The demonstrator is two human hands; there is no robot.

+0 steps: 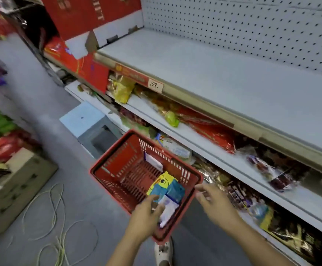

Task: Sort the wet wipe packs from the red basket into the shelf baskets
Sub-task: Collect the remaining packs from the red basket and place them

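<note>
Looking down, my left hand (146, 215) reaches into the red basket (116, 166) onto the wet wipe packs (172, 192) heaped in its near corner, too blurred to tell whether my fingers grip one, while my right hand (213, 203) hovers beside the rim, fingers spread, holding nothing.

You stand in a shop aisle; pegboard-backed shelves (233, 77) carry packaged goods (210, 127); a handwritten price tag (155, 85) sits on the shelf edge; a red basket (117, 169) stands below.
</note>
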